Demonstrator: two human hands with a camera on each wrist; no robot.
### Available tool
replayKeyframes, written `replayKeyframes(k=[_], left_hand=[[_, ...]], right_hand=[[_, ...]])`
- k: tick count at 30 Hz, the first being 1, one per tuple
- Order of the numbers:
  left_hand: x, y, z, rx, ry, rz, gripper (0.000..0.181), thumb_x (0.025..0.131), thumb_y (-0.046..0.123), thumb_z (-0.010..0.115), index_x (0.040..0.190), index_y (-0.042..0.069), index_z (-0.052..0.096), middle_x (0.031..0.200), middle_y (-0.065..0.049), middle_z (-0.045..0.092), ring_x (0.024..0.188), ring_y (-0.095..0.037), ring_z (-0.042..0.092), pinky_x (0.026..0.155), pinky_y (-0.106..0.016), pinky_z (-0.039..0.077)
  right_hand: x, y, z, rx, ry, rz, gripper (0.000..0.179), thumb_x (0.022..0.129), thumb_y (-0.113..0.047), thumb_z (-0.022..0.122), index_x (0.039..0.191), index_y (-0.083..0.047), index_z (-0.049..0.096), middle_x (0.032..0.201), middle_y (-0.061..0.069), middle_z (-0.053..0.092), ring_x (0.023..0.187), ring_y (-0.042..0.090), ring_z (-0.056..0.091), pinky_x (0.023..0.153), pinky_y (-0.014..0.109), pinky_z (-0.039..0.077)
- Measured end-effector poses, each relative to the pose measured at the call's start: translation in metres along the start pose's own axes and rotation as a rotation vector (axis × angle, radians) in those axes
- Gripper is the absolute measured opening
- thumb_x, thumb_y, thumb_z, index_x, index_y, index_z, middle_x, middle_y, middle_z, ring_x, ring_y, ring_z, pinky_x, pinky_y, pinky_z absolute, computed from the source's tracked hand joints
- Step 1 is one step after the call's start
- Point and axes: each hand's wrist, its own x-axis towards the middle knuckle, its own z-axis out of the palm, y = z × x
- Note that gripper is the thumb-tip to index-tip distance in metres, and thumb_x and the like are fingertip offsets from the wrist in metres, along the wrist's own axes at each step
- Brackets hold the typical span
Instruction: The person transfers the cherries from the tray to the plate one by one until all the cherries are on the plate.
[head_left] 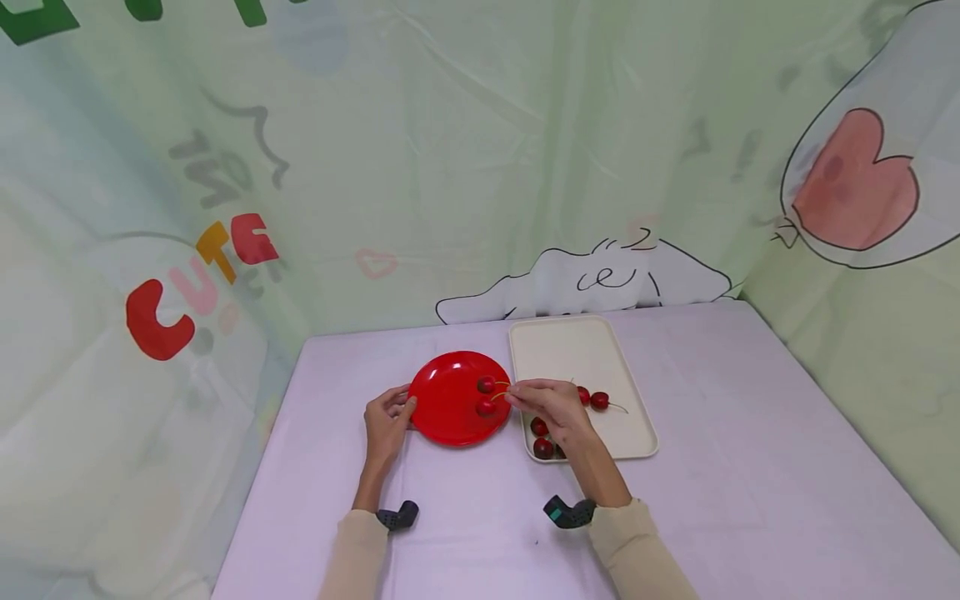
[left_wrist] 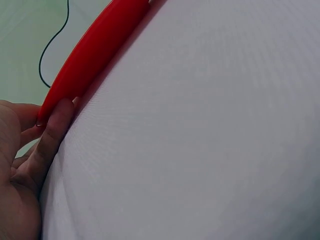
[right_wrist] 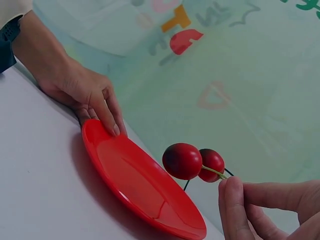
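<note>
My left hand (head_left: 386, 429) grips the left rim of a round red plate (head_left: 442, 404), thumb on the upper side and fingers at the edge. In the left wrist view the plate (left_wrist: 95, 55) shows edge-on, close over the white cloth. Two dark red cherries (head_left: 486, 407) hang over the plate's right part. My right hand (head_left: 553, 407) pinches their thin green stems between thumb and fingertips. The right wrist view has both cherries (right_wrist: 182, 161) in the air above the plate's surface, one partly behind the other.
A cream rectangular tray (head_left: 577, 346) stands right of the plate, partly under my right hand. Several cherries lie in it, some at its near left corner (head_left: 543, 448) and others mid-tray (head_left: 600, 401). A printed curtain (head_left: 480, 167) borders the table's back and sides.
</note>
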Motion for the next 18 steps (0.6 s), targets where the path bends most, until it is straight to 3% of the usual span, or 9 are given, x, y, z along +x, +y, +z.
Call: replayKeyframes(k=[5, 18], left_hand=[[-0.0005, 0.0013, -0.0003, 0.000, -0.004, 0.009, 0.034, 0.106, 0.011, 0.072, 0.139, 0.001, 0.072, 0.124, -0.025, 0.078, 0.077, -0.004, 0.075, 0.068, -0.015, 0.061], [-0.0013, 0.0026, -0.0011, -0.010, -0.009, 0.012, 0.033, 0.106, 0.008, 0.070, 0.138, -0.001, 0.072, 0.122, -0.027, 0.077, 0.074, -0.001, 0.072, 0.066, -0.015, 0.061]], right_hand=[[0.0015, 0.0027, 0.0020, -0.017, -0.017, 0.012, 0.048, 0.104, -0.006, 0.073, 0.145, 0.014, 0.060, 0.095, 0.003, 0.083, 0.087, 0.013, 0.083, 0.089, 0.024, 0.066], [0.0016, 0.0055, 0.0071, -0.026, -0.007, 0.018, 0.043, 0.104, -0.007, 0.074, 0.141, 0.011, 0.065, 0.096, 0.004, 0.083, 0.087, 0.013, 0.083, 0.088, 0.023, 0.066]])
